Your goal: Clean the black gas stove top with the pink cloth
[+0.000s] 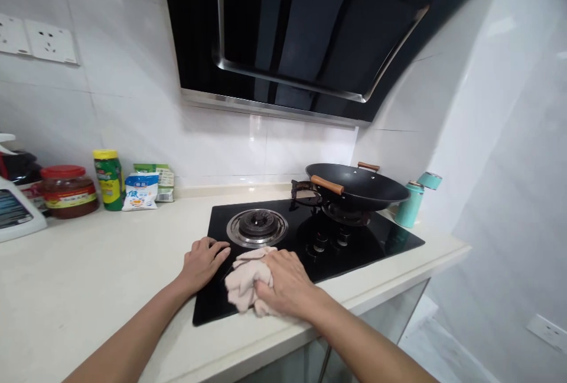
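A crumpled pale pink cloth [245, 282] lies pressed on the front left of the black glass gas stove [341, 262]. My right hand [286, 282] is closed around the cloth's right side, fingers forward and thumb tucked into its folds. My left hand [204, 262] rests at the stove's left edge, fingers stretched out with nothing in them. Just beyond the cloth is the bare left burner [257, 226], with a shiny metal ring. On the right burner sits a black wok [363, 188] with wooden handles, tilted slightly. Two control knobs [319, 242] stand between the burners, towards the front.
A dark range hood [287, 28] hangs low over the stove. Left along the wall stand a red-lidded jar [69, 194], a green yellow-capped container [108, 182], a white-and-blue packet [140, 191] and a spray bottle [18, 211]. A turquoise bottle [410, 205] stands right of the wok.
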A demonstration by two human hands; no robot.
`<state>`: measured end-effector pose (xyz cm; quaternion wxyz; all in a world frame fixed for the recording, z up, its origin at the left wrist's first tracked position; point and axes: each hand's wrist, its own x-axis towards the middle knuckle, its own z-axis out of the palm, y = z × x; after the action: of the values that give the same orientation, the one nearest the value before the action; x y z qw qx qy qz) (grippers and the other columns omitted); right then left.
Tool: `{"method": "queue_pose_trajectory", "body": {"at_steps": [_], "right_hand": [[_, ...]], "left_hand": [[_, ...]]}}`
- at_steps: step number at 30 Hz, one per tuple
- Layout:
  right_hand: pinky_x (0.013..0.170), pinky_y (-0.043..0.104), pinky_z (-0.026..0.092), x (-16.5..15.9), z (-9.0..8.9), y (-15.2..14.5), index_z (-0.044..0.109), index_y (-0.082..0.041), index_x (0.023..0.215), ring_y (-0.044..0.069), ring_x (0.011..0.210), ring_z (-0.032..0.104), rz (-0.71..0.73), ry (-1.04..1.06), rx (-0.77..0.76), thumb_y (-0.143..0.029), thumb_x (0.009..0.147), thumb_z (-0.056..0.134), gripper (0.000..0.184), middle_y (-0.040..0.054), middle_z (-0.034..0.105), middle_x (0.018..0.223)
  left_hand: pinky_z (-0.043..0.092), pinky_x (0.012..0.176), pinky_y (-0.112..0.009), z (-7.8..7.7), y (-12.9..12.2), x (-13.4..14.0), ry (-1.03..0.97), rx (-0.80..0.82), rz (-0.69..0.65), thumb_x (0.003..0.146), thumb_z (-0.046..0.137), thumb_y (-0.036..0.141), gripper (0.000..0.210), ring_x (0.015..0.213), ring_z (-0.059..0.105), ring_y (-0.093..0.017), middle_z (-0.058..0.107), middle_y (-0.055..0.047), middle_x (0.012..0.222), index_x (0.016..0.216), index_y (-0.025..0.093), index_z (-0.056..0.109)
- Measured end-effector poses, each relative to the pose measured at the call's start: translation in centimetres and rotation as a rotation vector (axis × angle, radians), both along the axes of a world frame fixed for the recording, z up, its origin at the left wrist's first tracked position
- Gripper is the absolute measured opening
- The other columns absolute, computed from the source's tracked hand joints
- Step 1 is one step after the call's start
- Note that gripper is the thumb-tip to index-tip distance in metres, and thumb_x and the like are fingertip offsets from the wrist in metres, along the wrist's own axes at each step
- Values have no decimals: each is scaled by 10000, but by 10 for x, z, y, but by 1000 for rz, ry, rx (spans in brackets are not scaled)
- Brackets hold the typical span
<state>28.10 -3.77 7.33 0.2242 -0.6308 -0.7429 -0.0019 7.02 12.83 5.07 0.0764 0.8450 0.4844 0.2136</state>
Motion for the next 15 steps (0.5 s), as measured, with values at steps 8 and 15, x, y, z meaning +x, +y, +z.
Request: {"method": "queue_pose_trajectory", "body": {"at_steps": [8, 15], "right_hand": [[971, 407, 401, 32, 11, 30, 498, -262, 1441, 282, 1131, 558, -309, -156, -111, -397, 968, 466, 493, 104, 615, 1252], [975, 431, 444, 85, 22, 97, 553, -213, 1307, 279, 1174, 576, -456, -216, -209, -300, 1002, 449, 334, 126, 593, 1300]], "left_hand": [[440, 995, -474, -3, -1, 4, 5, 29, 9, 955, 383, 504, 472, 1195, 525, -308, 595, -96, 1204, 1245, 315, 705], [452, 998, -482, -4, -5, 4, -28, 40, -4, 958, 421, 509, 432, 1191, 537, -307, 609, -92, 1208, 1208, 324, 720]]}}
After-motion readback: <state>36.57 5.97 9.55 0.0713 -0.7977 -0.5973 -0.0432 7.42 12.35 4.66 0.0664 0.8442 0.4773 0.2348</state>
